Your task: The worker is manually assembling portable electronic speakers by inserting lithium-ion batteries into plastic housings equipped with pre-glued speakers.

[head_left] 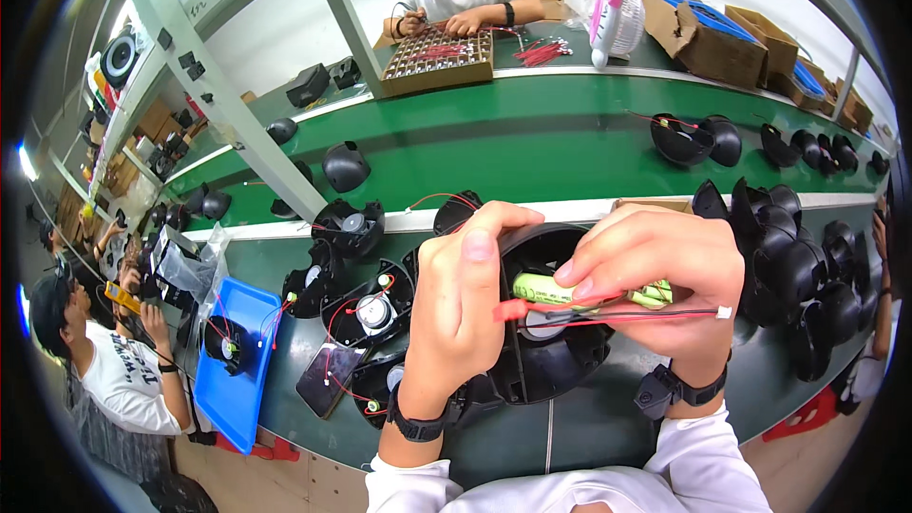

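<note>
In front of me is a rounded black plastic housing (565, 370), its hollow side facing up. My left hand (461, 290) is wrapped round its left edge. My right hand (655, 271) pinches a green battery pack (534, 287) over the hollow; from here I cannot tell whether the pack touches the inside. Red and black wires (627, 315) run across below the pack to a small white plug (725, 313). A red sleeve (511, 310) covers the wires' left end. Part of a round silver piece (543, 325) shows inside the housing.
Half shells with speakers (375, 312) crowd the bench at left, beside a phone (328, 378) and a blue tray (237, 399). Stacked black shells (774, 237) stand at right. Beyond runs a green conveyor belt (503, 119). A co-worker (465, 0) sits across; others work at left.
</note>
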`<state>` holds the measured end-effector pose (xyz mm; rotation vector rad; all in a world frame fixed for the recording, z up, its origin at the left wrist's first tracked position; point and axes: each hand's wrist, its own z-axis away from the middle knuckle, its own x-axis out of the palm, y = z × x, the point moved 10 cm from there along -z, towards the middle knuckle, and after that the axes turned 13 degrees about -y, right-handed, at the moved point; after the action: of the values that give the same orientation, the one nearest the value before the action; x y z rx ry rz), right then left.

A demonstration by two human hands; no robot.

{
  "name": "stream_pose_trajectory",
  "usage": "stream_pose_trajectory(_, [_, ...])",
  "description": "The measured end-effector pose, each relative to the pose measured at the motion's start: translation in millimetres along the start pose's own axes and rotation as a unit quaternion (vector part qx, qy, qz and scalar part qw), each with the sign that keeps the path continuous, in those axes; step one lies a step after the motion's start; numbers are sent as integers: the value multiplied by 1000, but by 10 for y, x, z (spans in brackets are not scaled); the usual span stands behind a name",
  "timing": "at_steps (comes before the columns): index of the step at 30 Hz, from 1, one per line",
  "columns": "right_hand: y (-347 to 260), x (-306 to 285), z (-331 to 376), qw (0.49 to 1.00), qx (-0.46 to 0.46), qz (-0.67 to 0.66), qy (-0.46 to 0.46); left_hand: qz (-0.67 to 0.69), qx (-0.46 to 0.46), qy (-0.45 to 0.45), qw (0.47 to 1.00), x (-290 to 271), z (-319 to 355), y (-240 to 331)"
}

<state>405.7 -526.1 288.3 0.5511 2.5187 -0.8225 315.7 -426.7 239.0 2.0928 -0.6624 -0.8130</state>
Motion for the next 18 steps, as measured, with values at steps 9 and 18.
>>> stream_pose_trajectory(9, [-6, 148, -22, 984, 60, 162, 40, -74, 68, 41, 994, -145, 38, 79])
stream_pose_trajectory(18, [2, 299, -55, 993, 38, 106, 24, -65, 68, 52, 994, -153, 5, 46])
